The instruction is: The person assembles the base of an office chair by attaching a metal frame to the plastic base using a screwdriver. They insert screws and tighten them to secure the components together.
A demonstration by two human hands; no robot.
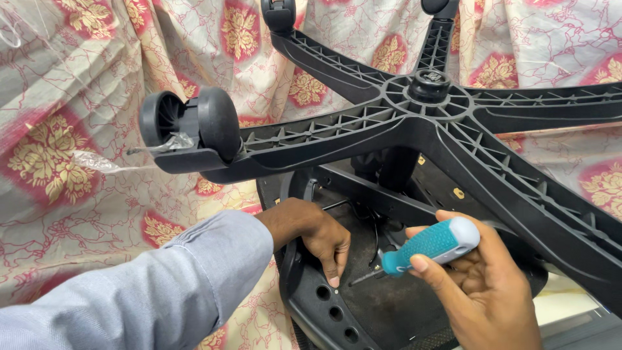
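An upturned black office chair lies before me, its five-armed star base (414,116) on top. A black caster wheel (194,126) with a scrap of clear plastic sits at the end of the near-left arm. My left hand (314,236), in a light blue-grey sleeve, reaches under the base and presses its fingertips on the underside of the seat (382,308), next to a row of round holes. My right hand (483,291) grips a screwdriver (427,249) with a teal and white handle. Its tip points left and down, close to my left fingertips.
A cream cloth (78,162) with red floral patches hangs behind and under the chair. Black metal brackets and a thin wire lever (372,233) run under the base. More base arms with casters (278,13) reach toward the top edge.
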